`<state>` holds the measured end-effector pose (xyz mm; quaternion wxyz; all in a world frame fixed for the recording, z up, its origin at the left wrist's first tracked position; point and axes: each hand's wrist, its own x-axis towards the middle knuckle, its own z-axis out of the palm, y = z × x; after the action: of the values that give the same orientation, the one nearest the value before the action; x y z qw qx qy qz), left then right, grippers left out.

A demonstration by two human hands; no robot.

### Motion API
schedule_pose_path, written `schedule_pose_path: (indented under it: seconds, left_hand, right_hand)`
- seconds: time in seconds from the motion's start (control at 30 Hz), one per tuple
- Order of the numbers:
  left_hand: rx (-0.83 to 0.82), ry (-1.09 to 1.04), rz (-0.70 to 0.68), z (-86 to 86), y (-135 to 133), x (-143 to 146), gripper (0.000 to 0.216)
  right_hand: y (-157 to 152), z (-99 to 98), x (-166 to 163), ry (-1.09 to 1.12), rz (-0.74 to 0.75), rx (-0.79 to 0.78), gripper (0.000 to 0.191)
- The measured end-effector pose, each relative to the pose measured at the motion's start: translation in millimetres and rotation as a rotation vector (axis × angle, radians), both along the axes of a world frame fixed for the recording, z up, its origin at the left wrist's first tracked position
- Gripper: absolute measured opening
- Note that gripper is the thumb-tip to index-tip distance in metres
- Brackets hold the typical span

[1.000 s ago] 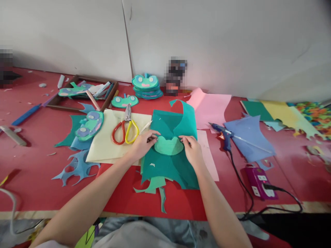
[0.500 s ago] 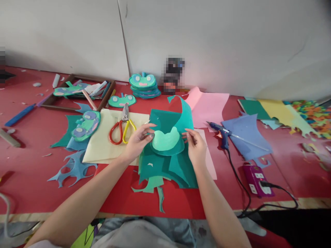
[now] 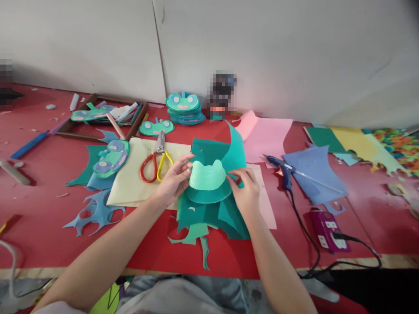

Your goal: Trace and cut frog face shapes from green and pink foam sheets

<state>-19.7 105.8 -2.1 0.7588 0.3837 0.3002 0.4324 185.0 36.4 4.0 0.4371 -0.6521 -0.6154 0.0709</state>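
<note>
A light green frog-head felt cutout (image 3: pixel 207 176) with two rounded bumps on top lies over a darker teal felt piece (image 3: pixel 209 197). The teal piece shows below and to the right of it. My left hand (image 3: pixel 175 181) is closed at the left edge of the light green cutout, thumb and fingers pinching there. On the other side my right hand (image 3: pixel 245 185) is closed, pinching the teal felt between thumb and fingers. Beneath lies a larger teal felt sheet (image 3: pixel 209 150), its right side curling up. Scissors (image 3: pixel 159 159) with one red and one yellow handle rest to the left.
Right of my hands lie a glue gun (image 3: pixel 285 172) on blue felt and a purple power strip (image 3: pixel 328 230) with a cord. Pink felt (image 3: pixel 266 137) is behind. A stack of frog faces (image 3: pixel 183 109) and a brown tray (image 3: pixel 140 120) stand at the back left.
The light green cutout now faces me more fully, with both bumps showing. My right hand has moved in to the left and closed on the teal edge.
</note>
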Motion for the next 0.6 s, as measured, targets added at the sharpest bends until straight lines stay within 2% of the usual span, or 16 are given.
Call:
schedule_pose_path:
  seconds: [0.17,0.3,0.37,0.47,0.6]
  left_hand:
    - [-0.033,-0.003,-0.01,0.4,0.9,0.0,0.036]
    - [-0.03,0.032,-0.014,0.4,1.3,0.4,0.036]
    - [-0.044,0.01,-0.021,0.8,1.0,0.7,0.037]
    - [-0.04,0.018,-0.026,1.0,0.7,1.2,0.037]
    - [-0.011,0.052,-0.029,0.6,1.5,1.9,0.039]
  right_hand:
    - [3.8,-7.6,-1.7,0.25,0.107,-0.184,0.023]
    - [4.8,-8.4,-1.3,0.441,0.07,-0.3,0.04]
    - [5.7,-9.7,-0.4,0.486,0.055,-0.306,0.038]
    - [7.7,-14.4,1.0,0.367,0.076,-0.27,0.022]
    - [8.9,-20.5,1.6,0.053,0.074,-0.176,0.007]
